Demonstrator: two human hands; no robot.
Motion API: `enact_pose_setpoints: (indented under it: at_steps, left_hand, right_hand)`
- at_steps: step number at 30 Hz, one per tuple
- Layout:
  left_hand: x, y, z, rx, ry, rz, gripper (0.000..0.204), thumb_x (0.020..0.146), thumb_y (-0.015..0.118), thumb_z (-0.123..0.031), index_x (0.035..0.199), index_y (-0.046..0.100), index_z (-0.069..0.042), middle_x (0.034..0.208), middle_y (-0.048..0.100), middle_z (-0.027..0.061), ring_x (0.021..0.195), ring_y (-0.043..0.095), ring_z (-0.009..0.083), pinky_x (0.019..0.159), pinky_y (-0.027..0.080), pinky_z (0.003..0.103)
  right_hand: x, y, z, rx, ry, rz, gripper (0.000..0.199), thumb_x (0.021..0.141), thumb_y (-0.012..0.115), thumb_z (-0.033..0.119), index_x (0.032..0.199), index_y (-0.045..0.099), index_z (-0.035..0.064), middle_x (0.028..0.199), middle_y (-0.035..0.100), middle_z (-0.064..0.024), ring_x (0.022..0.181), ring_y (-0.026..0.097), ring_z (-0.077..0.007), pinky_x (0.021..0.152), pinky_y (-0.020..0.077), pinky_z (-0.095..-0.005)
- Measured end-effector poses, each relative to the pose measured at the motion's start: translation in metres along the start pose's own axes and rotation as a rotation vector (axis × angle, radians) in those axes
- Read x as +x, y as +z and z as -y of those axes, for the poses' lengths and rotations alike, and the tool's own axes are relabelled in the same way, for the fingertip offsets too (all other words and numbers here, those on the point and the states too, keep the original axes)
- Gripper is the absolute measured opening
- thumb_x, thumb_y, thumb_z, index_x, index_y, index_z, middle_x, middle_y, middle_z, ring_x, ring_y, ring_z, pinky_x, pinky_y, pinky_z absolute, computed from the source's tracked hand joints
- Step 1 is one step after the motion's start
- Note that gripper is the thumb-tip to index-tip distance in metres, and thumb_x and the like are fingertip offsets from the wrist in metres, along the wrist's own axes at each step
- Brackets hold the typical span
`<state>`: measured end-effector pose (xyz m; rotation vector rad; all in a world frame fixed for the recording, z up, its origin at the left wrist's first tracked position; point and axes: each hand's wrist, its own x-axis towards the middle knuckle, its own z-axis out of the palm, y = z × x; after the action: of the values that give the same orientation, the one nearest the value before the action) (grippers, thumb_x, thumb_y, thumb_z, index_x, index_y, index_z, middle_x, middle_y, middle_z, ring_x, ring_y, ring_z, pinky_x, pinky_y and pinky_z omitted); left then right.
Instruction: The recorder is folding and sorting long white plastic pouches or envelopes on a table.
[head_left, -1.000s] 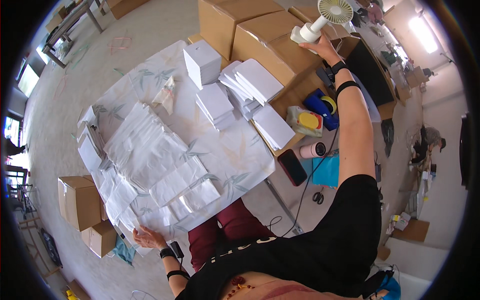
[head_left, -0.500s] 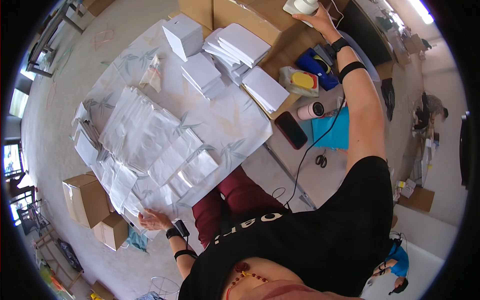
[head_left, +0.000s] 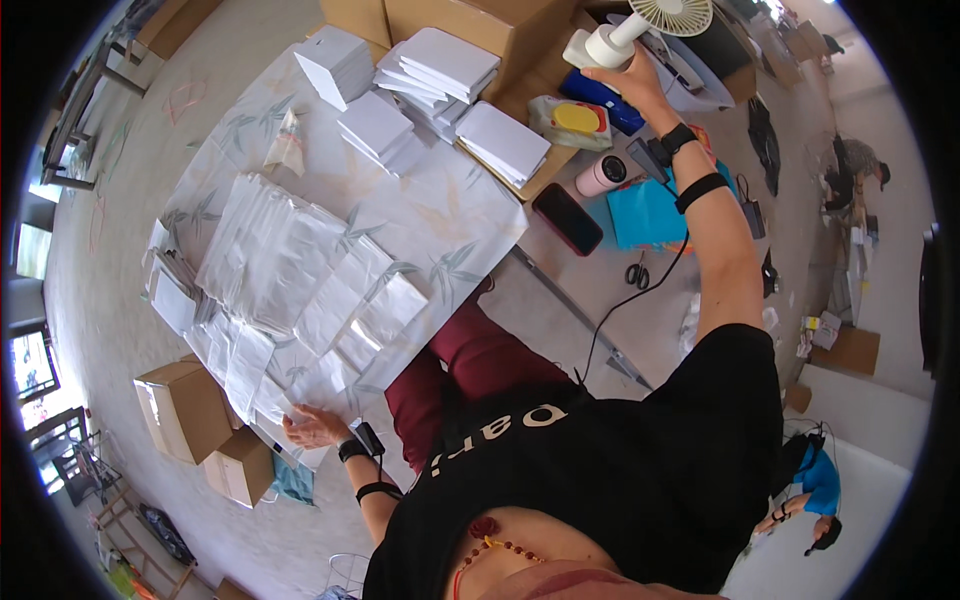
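Observation:
My right hand (head_left: 645, 88) reaches to the far right and grips a small white fan (head_left: 607, 45) by its base. The round grille of the fan is partly cut off by the top of the picture. My left hand (head_left: 318, 428) lies at the near left edge of the table, fingers stretched out and apart, by the clear plastic bags (head_left: 262, 385). Beyond it, a broad pile of clear bags (head_left: 275, 255) covers the table's left half. Stacks of white cards or boxes (head_left: 375, 130) stand at the far side; which they are I cannot tell.
Right of the cloth-covered table (head_left: 470, 235) are a dark phone (head_left: 568, 218), a pink tumbler (head_left: 600, 176), black scissors (head_left: 637, 275), a teal bag (head_left: 640, 215) and a wipes pack (head_left: 570, 122). Cardboard boxes (head_left: 185, 410) stand at lower left. Another person (head_left: 820, 480) is at lower right.
My right hand has brought the fan nearer, so its grille now shows. The whole view has shifted a little. My left hand stays at the table edge.

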<state>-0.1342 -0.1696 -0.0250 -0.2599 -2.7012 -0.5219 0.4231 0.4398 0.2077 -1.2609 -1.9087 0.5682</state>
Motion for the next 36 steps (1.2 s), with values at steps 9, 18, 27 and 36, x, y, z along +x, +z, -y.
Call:
enact_pose_setpoints:
  at_steps: [9,18,27,36]
  left_hand:
    - [0.000,0.005,0.004,0.002,-0.019,0.014,0.068,0.098,0.048,-0.069,0.132,0.059,-0.011,0.130,0.060,0.0113,0.127,0.054,0.0329,0.104,0.038,0.054]
    - [0.001,0.005,-0.002,0.013,-0.029,0.030,0.073,0.097,0.046,-0.073,0.134,0.058,-0.011,0.131,0.059,0.0102,0.126,0.054,0.0318,0.102,0.038,0.052]
    - [0.004,0.008,0.003,0.035,-0.061,0.043,0.077,0.096,0.044,-0.076,0.136,0.057,-0.012,0.131,0.058,0.0100,0.126,0.055,0.0307,0.102,0.039,0.051]
    - [0.012,0.004,0.001,-0.050,-0.121,0.114,0.072,0.095,0.050,-0.072,0.131,0.061,-0.011,0.132,0.059,0.0116,0.125,0.056,0.0315,0.102,0.040,0.052]
  right_hand:
    - [-0.135,0.021,0.006,-0.086,0.159,-0.118,0.089,0.066,0.097,0.038,0.136,0.055,0.0016,0.127,0.069,-0.0164,0.118,0.067,-0.0300,0.104,0.0510,-0.0411]
    - [-0.290,0.044,0.024,0.055,0.302,-0.251,0.083,0.067,0.097,0.033,0.131,0.055,0.0004,0.123,0.066,-0.0175,0.117,0.064,-0.0325,0.104,0.0494,-0.0418]
    - [-0.426,0.027,0.008,-0.040,0.528,-0.390,0.084,0.069,0.097,0.028,0.135,0.052,0.0004,0.128,0.059,-0.0195,0.120,0.060,-0.0349,0.104,0.0481,-0.0453]
    - [-0.509,-0.036,-0.082,-0.307,0.520,-0.572,0.076,0.069,0.097,0.030,0.123,0.055,-0.0021,0.114,0.067,-0.0169,0.105,0.067,-0.0295,0.091,0.0520,-0.0428]
